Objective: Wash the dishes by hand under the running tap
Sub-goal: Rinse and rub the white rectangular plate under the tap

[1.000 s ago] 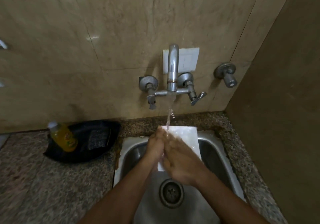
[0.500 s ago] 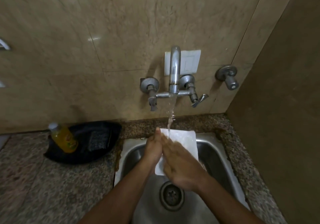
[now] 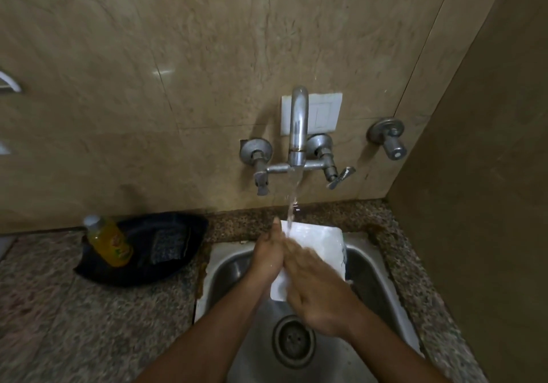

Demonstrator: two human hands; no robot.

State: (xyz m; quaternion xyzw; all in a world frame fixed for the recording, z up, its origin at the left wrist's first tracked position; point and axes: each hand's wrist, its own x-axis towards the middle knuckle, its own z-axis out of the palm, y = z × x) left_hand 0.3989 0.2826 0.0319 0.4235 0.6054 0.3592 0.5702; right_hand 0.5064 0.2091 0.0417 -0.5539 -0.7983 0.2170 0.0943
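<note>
While water ran from the tap (image 3: pixel 297 133), we faced a tiled wall (image 3: pixel 178 71) of beige stone that filled most of the view, with a plainer brown wall (image 3: pixel 489 175) closing the corner on our right. Below it lay the speckled granite surface (image 3: pixel 74 308), and set into that surface was the steel sink (image 3: pixel 231 270), its round drain (image 3: pixel 293 341) near the bottom of the basin. On the surface to the left of the sink sat a dark tray (image 3: pixel 166 261), with a yellow bottle (image 3: pixel 108 241) lying tilted on its left part and a dark scrubbing pad (image 3: pixel 169 244) beside the bottle.

Over the sink we held a white rectangular dish (image 3: pixel 317 243), tipped up on edge with its far end under the stream (image 3: pixel 292 201). Our left hand (image 3: pixel 268 256) pressed against the dish's left edge, fingers straight and pointing toward the wall. Our right hand (image 3: pixel 318 296) lay across the near face of the dish, fingers stretched flat over it and blurred; we could not tell whether the thumb curled behind. Both hands met at the dish's left side.

On the wall, the tap's two lever handles (image 3: pixel 262 179) flanked the spout, a white switch plate (image 3: pixel 324 112) sat behind it, and a separate round valve (image 3: pixel 388 137) stood farther right.
</note>
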